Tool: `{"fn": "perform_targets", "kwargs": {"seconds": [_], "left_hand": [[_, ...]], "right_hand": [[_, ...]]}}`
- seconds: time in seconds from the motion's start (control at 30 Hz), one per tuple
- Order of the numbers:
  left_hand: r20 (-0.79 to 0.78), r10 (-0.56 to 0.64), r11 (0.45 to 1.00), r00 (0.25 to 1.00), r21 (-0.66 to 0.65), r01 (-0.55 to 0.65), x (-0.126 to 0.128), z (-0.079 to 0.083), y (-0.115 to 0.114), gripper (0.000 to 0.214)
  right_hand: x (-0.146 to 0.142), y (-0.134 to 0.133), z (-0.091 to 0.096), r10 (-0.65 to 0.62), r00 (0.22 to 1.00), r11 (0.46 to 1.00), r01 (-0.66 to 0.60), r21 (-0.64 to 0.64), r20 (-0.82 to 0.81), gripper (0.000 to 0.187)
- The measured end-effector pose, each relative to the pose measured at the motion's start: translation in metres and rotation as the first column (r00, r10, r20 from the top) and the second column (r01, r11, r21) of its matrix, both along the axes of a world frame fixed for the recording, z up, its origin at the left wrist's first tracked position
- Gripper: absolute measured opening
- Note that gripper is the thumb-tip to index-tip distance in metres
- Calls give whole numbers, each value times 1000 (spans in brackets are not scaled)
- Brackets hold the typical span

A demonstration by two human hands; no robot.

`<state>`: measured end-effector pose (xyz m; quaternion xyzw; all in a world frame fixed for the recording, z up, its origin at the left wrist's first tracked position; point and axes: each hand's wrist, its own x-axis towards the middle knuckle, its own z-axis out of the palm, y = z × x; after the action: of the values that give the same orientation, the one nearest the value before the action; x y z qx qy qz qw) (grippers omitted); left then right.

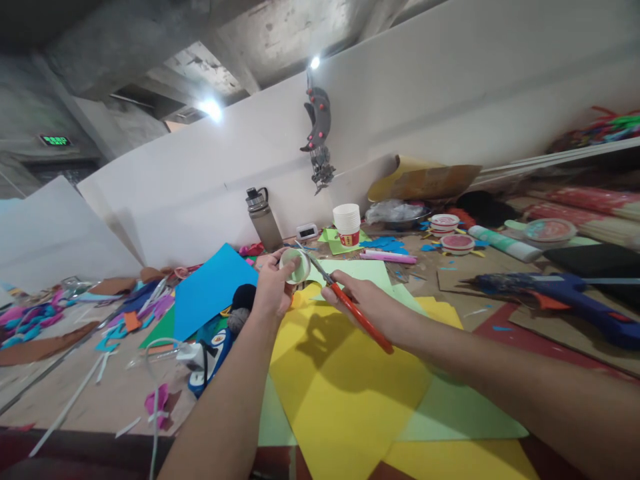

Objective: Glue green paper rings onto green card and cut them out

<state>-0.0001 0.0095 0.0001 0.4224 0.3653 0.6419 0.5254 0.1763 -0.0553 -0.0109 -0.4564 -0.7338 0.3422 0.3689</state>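
My left hand (274, 283) grips a small paper cup (296, 266), its round face turned toward me and pale green inside. In my right hand (367, 300) is a pair of red-handled scissors (361, 317). Their metal blades point up and left at the cup's right rim; whether they touch it I cannot tell. Below both hands lie overlapping yellow sheets (345, 393) and light green sheets (460, 413), with the shadow of my hands on the yellow. A stack of white paper cups (347, 220) stands just beyond.
A grey bottle (265, 223) stands at the back, near a blue sheet (215, 290). To the right lie a blue glue gun (545, 297), round tubs (457, 244) and a pink marker (388, 257). A white cable (155, 413) and paper scraps lie at left.
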Motion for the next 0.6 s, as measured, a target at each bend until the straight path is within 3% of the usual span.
{"fn": "perform_targets", "kwargs": {"seconds": [0.6], "left_hand": [[-54, -21, 1000, 998, 15, 22, 0, 7, -5, 53]], "right_hand": [[3, 6, -4, -31, 998, 999, 30, 12, 58, 30]]}}
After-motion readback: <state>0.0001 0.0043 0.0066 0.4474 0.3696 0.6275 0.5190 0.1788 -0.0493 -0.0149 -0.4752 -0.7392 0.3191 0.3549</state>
